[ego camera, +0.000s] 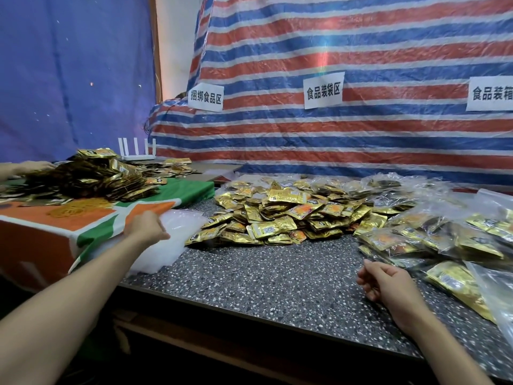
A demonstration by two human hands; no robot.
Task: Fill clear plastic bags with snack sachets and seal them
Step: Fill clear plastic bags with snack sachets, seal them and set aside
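Now | head view | left hand [147, 229] curled onto empty bags [169, 245] at the table's [263, 282] left, grip: cannot tell | right hand [385, 282] loosely curled, holding nothing | sachets [286, 215] heaped mid-table | risk, I judge: clinging film lifts several bags, or drags the stack off the edge.

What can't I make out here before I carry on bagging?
Head view, the only one:
Left hand: fingertips hidden behind its own back, so a grip on the empty clear bags is unclear.
Filled bags: cut off by the right edge; seals lost in glare.
Sachet pile: print too small to read.
Rightmost sign: cut by the right edge.
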